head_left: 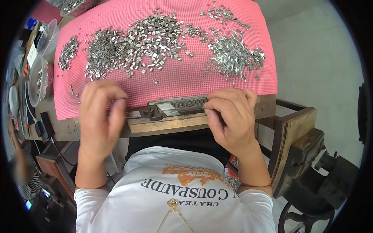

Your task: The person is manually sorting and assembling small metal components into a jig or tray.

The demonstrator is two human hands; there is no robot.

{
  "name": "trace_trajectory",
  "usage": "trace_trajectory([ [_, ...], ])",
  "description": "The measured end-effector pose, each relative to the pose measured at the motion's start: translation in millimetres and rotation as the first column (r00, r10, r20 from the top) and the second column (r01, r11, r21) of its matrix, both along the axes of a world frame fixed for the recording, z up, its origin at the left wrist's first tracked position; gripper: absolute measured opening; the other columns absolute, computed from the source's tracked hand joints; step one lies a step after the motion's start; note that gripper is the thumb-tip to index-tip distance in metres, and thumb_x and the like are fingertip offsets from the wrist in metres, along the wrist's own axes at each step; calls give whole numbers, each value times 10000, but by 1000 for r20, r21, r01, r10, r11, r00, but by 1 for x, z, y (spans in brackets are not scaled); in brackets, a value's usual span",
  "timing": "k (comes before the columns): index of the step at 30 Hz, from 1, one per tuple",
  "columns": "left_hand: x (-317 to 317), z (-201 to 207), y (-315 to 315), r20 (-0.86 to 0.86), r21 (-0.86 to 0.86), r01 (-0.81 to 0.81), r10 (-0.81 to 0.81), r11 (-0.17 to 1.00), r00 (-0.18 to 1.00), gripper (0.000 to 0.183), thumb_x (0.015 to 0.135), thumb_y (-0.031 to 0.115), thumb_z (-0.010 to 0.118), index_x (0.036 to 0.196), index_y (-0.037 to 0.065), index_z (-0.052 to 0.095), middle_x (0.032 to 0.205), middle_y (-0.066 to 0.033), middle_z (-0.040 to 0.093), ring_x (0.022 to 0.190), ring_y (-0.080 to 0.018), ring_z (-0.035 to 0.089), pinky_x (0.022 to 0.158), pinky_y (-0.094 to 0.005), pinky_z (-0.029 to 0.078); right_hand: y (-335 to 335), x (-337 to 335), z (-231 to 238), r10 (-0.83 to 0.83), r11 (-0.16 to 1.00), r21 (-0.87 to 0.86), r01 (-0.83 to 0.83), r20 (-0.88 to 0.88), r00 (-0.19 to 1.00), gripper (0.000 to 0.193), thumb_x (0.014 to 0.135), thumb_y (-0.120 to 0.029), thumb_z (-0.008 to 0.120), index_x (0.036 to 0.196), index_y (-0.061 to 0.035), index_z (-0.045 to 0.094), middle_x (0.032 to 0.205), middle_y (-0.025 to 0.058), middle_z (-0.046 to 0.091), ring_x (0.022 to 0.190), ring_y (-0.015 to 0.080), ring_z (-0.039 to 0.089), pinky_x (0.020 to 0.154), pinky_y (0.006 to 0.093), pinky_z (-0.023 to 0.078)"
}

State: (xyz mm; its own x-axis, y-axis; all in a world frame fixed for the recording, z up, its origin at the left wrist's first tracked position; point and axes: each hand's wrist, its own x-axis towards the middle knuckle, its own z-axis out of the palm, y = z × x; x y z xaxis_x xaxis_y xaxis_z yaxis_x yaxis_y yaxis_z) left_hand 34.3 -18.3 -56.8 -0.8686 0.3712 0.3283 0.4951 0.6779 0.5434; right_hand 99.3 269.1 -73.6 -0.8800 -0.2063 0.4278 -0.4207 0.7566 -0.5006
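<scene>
My left hand rests at the near edge of a pink mat, fingers curled over the left end of a long metal jig. My right hand grips the jig's right end, thumb and fingers pinched on it. A row of small metal pieces sits in the jig's channel between my hands. On the mat lie heaps of small square metal pieces and a pile of thin metal clips. Whether a piece is between my left fingers is hidden.
Clear plastic bowls with metal parts stand at the left of the wooden bench. A heavy iron press sits low at the right. Another person is at the lower left.
</scene>
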Motion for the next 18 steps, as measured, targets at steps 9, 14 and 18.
trace_trajectory([
  [9,12,-10,67,-86,96,239,-231,966,969,254,685,40,854,903,108,744,950,-9,712,846,-219,657,752,-364,452,-7,0,-5,-19,992,120,29,-89,996,271,761,-7,796,991,-85,674,979,37,678,898,244,667,833,411,405],
  [14,15,-18,80,-118,58,260,-252,964,960,258,692,56,855,921,107,745,954,-4,706,844,-209,660,756,-359,445,-2,0,-5,6,996,89,2,-88,996,283,748,-12,803,1008,-74,713,994,42,689,904,250,675,819,405,418],
  [18,16,-25,85,-159,3,272,-268,962,950,257,717,104,845,952,115,742,971,2,694,842,-188,663,764,-351,433,4,0,-15,-7,1000,19,9,-111,994,202,757,-77,749,957,-69,724,1005,28,684,914,214,675,836,409,417],
])
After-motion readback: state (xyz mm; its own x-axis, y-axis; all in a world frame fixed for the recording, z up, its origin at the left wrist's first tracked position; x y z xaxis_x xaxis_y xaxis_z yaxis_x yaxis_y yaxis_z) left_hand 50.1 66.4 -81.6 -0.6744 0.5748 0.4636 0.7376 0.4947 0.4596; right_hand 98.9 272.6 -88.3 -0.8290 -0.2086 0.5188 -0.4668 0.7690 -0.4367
